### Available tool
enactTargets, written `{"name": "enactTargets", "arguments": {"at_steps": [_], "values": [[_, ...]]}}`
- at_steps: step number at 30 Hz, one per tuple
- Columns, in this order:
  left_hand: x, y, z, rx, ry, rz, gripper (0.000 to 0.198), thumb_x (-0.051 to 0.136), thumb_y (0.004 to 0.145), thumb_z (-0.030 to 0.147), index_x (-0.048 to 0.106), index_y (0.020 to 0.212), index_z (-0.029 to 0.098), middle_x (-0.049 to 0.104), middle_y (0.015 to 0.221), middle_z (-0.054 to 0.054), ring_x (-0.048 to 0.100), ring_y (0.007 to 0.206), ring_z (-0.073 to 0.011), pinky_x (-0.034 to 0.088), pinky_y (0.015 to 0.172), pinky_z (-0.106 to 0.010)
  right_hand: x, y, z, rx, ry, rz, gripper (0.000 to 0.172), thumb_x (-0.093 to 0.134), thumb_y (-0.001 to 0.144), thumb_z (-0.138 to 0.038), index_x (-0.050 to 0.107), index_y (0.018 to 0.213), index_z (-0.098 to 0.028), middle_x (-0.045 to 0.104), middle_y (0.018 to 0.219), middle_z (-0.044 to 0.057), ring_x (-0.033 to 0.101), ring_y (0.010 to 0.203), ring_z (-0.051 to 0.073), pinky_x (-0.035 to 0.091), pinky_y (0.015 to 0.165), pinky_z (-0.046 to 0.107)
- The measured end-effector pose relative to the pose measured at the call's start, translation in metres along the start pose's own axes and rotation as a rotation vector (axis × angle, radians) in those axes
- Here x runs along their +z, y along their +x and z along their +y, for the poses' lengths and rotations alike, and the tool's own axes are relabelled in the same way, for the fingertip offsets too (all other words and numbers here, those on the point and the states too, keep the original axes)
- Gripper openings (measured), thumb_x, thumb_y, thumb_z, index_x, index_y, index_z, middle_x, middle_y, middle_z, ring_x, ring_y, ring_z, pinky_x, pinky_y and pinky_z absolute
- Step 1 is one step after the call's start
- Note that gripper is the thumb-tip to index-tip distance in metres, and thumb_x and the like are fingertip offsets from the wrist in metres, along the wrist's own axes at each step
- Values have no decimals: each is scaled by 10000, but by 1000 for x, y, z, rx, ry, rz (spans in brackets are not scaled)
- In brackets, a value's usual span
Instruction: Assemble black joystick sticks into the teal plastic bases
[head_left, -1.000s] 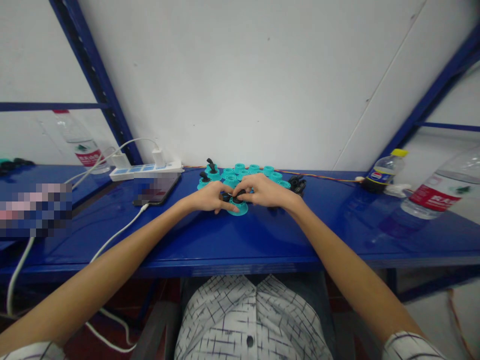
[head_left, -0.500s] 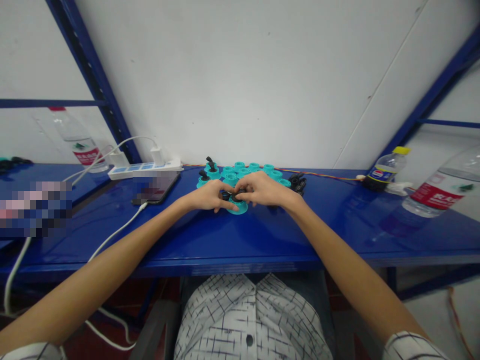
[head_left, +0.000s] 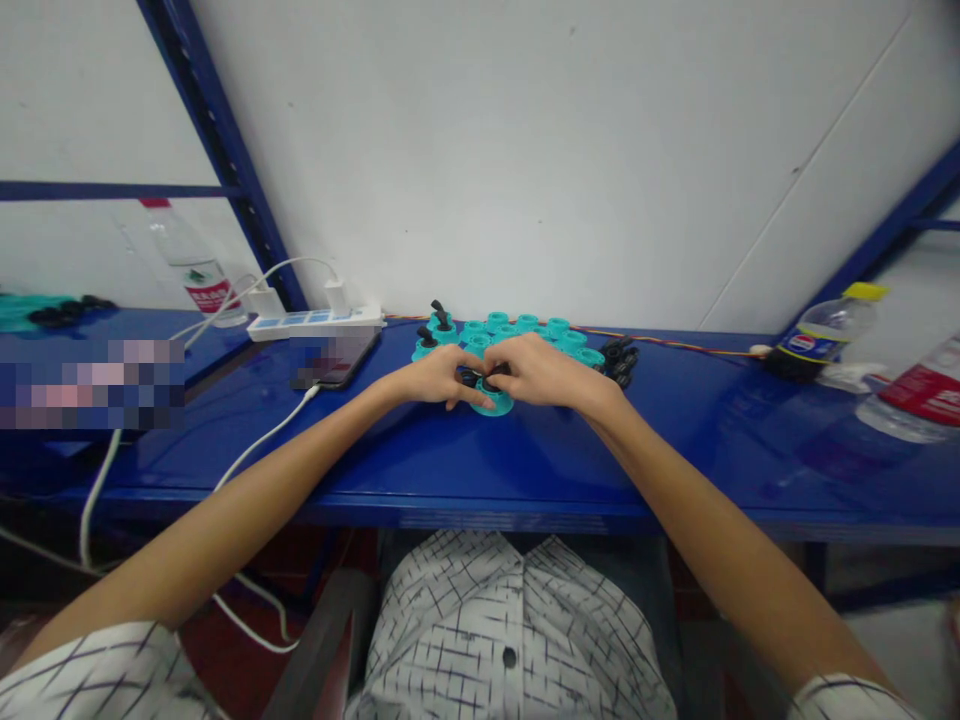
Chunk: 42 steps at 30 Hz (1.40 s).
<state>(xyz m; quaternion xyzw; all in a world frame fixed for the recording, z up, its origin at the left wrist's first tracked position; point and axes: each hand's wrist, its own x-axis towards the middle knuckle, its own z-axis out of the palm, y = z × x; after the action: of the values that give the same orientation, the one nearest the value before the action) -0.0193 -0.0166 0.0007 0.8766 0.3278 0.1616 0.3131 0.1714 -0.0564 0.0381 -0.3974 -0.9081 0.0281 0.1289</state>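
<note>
Head view: looking forward and down at a glossy blue metal surface set against a white wall.

Left hand: clenched inward, fingertips on the black part and reaching the rim of the teal disc.

Right hand: curled over from the other side, fingers gripping the same black part; both hands meet there.

Held item location: teal disc flat on the surface, just in front of the teal cluster, with the black part seated at its centre, partly hidden by fingers.

Adjacent items: black lever upright on a teal base at the cluster's left end; black pieces at its right end; multicoloured wire running right from the cluster.

Left side: phone, partly pixelated, on a white cable; white power strip at the wall; water bottle behind.

Right side: Pepsi bottle and water bottle, both lying on the surface.
</note>
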Motion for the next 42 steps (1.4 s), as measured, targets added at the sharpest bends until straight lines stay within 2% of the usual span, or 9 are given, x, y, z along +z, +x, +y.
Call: {"name": "enactTargets", "arguments": {"at_steps": [7,13,24,32,36,39,42], "values": [[0,0,-2,20,7,14,439,763,721,482,693,955,116,535,425,45,531,411,-113,360,469,-214,1,-2,-6,119,-108,-19,163,552,849,-220,682,942,-188,690,861,80,547,741,192,263,607,278],[0,0,-1,28,13,6,390,768,726,442,698,915,107,527,423,39,510,401,-99,356,464,-206,6,0,-4,98,-140,-18,171,503,872,-227,639,949,-158,680,850,102,532,727,195,239,601,287],[2,1,-6,8,-29,38,421,790,686,453,705,880,90,497,406,43,476,386,-88,318,436,-190,7,1,-10,86,-183,-16,215,462,899,-204,648,991,-144,632,724,66,459,625,167,195,587,292],[3,0,-4,11,-50,41,355,789,672,415,687,809,103,507,423,53,473,387,-77,308,446,-181,12,7,-9,95,-169,6,197,505,863,-226,665,942,-144,664,753,75,493,623,167,226,578,282],[3,0,-6,16,-58,48,372,791,669,429,706,838,108,491,409,60,479,384,-83,295,438,-185,9,4,-4,114,-13,7,173,547,850,-258,655,921,-142,661,682,52,540,596,160,298,564,260],[3,0,-6,20,-66,43,417,785,679,448,721,918,113,522,437,55,487,390,-86,309,437,-190,1,-3,4,133,258,-127,250,554,874,-317,639,1031,-143,630,566,7,575,526,151,385,548,246],[2,0,-4,1,-58,39,443,783,689,454,723,969,116,550,468,49,491,401,-90,326,440,-196,-6,-7,15,137,439,-230,308,578,862,-290,635,1127,-144,646,599,-1,585,482,133,425,508,237]]}}
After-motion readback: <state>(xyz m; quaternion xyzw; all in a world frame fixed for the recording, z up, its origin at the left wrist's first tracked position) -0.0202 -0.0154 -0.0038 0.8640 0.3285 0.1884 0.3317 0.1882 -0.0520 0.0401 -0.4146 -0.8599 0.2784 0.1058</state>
